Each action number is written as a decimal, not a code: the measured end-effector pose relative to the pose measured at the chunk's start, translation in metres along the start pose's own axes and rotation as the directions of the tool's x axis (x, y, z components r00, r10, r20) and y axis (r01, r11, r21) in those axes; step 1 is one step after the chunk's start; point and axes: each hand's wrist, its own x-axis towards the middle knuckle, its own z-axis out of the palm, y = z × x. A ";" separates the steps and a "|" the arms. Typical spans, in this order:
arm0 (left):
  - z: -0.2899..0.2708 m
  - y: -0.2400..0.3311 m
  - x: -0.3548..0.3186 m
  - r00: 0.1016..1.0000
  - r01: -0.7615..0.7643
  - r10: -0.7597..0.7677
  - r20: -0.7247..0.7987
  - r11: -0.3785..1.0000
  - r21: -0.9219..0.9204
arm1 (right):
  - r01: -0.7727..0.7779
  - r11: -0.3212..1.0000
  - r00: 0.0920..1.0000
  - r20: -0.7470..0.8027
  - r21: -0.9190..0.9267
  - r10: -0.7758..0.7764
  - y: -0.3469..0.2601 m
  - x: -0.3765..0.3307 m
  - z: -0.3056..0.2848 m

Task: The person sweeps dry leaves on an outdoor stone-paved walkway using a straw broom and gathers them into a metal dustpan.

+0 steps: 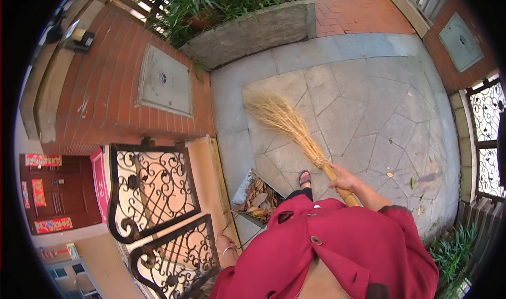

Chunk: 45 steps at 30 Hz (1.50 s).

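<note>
My right hand [342, 180] grips the wooden handle of a straw broom [284, 121]. The broom's bristles fan out over the grey stone paving ahead. My left hand [225, 244], with a bangle at the wrist, holds the thin wire handle of a metal dustpan [242, 191]. The dustpan rests on the ground by my sandalled foot [304, 179] and is filled with dry brown leaves [259, 201]. I wear a red buttoned jacket that hides my lower body.
An ornate black iron gate [153, 193] stands open on my left beside a red brick pillar [121, 83]. A stone planter [253, 33] with green plants lies ahead. Scattered leaves [421, 185] lie on the paving at right, near another gate [487, 135].
</note>
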 end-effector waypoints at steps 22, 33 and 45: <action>0.270 0.177 -0.015 0.970 -0.242 0.241 -0.016 0.970 -0.021 | 0.131 0.982 0.970 -0.222 0.139 -0.098 -0.111 0.041 -0.187; 0.434 0.241 -0.014 0.875 -0.370 0.361 0.323 0.928 -0.036 | 0.100 0.906 0.883 -0.456 0.412 0.110 -0.087 0.091 -0.239; 0.678 0.253 -0.108 0.556 -0.771 0.327 0.764 0.547 0.327 | 0.649 0.112 0.572 -0.580 0.753 0.580 -0.098 -0.070 -0.100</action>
